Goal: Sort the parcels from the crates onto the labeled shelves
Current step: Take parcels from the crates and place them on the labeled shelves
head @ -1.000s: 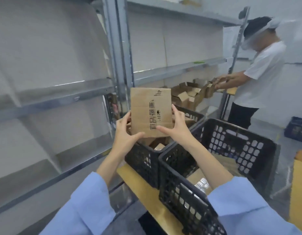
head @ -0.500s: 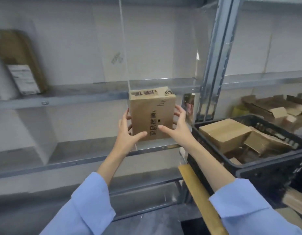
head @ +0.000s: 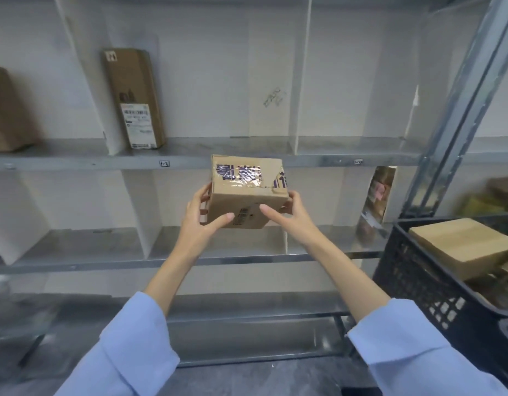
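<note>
both hands clasp a small cardboard box (head: 248,192) between them: the left hand (head: 202,217) wraps its left side with the thumb across the front face, and the right hand (head: 287,214) presses the right side, its thumb also on the front. fingers are curled snugly against the cardboard, none spread loose. the box is held in the air, tilted so its taped top with dark printed characters faces the camera, in front of the middle shelf (head: 247,254) opening and level with the edge of the upper shelf (head: 104,160). it touches neither shelf. small labels (head: 164,164) sit on the upper shelf's front edge. farther left on that shelf stands a tall narrow parcel (head: 134,98) with a barcode sticker, upright, and another brown box (head: 7,112) beside a white divider. at the right, a black crate (head: 418,281) holds a larger cardboard box (head: 464,244). light blue sleeves (head: 127,352) cover both forearms.
</note>
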Tool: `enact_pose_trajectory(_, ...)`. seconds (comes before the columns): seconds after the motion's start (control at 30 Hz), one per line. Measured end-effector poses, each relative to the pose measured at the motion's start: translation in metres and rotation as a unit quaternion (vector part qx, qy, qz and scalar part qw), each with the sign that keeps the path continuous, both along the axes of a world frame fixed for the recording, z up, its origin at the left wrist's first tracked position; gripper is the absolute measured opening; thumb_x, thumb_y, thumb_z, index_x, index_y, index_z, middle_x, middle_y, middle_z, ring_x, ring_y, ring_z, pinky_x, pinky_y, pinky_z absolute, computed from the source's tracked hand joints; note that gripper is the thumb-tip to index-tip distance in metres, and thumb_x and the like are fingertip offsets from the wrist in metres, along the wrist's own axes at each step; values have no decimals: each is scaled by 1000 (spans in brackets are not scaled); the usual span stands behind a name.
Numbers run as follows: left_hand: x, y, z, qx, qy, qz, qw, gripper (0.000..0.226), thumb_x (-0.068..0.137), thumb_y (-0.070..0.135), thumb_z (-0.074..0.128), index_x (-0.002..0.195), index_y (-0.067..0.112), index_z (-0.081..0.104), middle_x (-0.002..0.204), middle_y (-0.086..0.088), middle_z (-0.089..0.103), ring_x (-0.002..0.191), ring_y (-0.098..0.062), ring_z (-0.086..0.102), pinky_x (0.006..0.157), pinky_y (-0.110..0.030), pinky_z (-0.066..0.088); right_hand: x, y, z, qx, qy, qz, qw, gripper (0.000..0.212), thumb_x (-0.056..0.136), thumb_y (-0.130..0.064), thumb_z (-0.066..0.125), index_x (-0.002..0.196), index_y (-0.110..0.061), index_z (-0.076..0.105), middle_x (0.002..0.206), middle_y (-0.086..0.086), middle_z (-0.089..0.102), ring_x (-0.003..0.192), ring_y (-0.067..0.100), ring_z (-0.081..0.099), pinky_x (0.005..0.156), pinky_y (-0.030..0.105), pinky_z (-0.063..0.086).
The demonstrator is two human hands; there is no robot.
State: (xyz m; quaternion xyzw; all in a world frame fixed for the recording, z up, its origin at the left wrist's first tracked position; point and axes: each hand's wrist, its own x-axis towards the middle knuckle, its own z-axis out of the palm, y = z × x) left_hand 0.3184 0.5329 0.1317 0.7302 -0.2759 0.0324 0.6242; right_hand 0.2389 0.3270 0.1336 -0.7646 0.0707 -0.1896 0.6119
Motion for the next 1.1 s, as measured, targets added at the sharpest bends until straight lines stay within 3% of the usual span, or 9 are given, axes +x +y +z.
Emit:
enact_pose_trajectory(0.2, 22, 39, -2, -30, 26, -23, 999, 78, 72, 42, 82, 132, 35, 33, 125, 31, 43, 102, 30, 44, 73, 6, 37, 28, 36, 3, 1, 18, -17, 1000, 69, 79, -62, 60, 131, -23, 36, 133, -3, 52, 119, 9, 53, 98, 32, 47)
enact_pose_trajectory(0.33, 36, 61, -3, -41, 37, -16, 998, 81, 69, 45, 74, 136, 37, 30, 129, 26, 45, 114, 19, 46, 85, -5, 39, 42, 56, 2, -2, 2, -30, 1000, 47, 92, -48, 60, 127, -25, 39, 133, -1, 53, 120, 11, 55, 102, 36, 47)
enact_pose_trajectory(0.5, 52, 87, -7, -37, 43, -22, 998, 89, 72, 40, 78, 148, 34, 31, 144, 6, 43, 128, -8, 48, 98, -17, 41, 45, 79, 3, -32, 0, 17, 999, 70, 91, -23, 69, 150, -29, 32, 128, -12, 51, 117, 2, 54, 90, 17, 48)
enact_pose_trajectory(0.57, 55, 97, -9, -37, 41, -16, 998, 87, 78, 30, 81, 150, 34, 31, 144, 2, 40, 131, -13, 45, 99, -17, 37, 47, 88, 2, -47, 3, 47, 998, 79, 87, -12, 71, 152, -29, 30, 134, -3, 50, 117, 10, 59, 92, 20, 50)
enact_pose_trajectory(0.67, 55, 111, -9, -42, 34, -18, 998, 84, 82, 21, 77, 150, 36, 30, 146, 3, 36, 131, -10, 42, 103, -23, 36, 49, 102, 4, -60, 9, 62, 996, 88, 74, -17, 68, 152, -31, 29, 146, 3, 42, 131, 23, 48, 106, 33, 44)
enact_pose_trajectory(0.77, 55, 125, -6, -60, 29, -32, 997, 84, 78, 24, 82, 146, 34, 33, 144, 11, 42, 131, -4, 45, 103, -22, 42, 52, 112, 2, -55, 5, 72, 996, 88, 81, -6, 73, 152, -24, 26, 148, -1, 43, 134, 18, 44, 90, 19, 49)
enact_pose_trajectory(0.87, 54, 136, -3, -61, 19, -32, 997, 84, 70, 36, 78, 141, 31, 34, 137, 22, 45, 127, 8, 43, 97, -16, 42, 56, 122, 0, -54, 9, 84, 995, 79, 86, -3, 71, 147, -20, 24, 148, 0, 43, 134, 14, 43, 92, 23, 52)
enact_pose_trajectory(0.97, 57, 145, -2, -66, 13, -18, 998, 81, 67, 37, 79, 135, 27, 36, 138, 14, 47, 122, 12, 45, 99, -14, 42, 61, 132, 0, -46, 14, 83, 995, 78, 85, -9, 75, 142, -21, 24, 146, 1, 44, 135, 13, 43, 104, 35, 48)
enact_pose_trajectory(1.1, 63, 154, -2, -62, 5, -2, 998, 80, 66, 39, 79, 132, 28, 35, 141, 7, 47, 127, 2, 45, 99, -16, 41, 67, 144, 4, -45, 16, 79, 996, 82, 81, -20, 80, 141, -24, 24, 147, 1, 44, 134, 12, 44, 99, 26, 50)
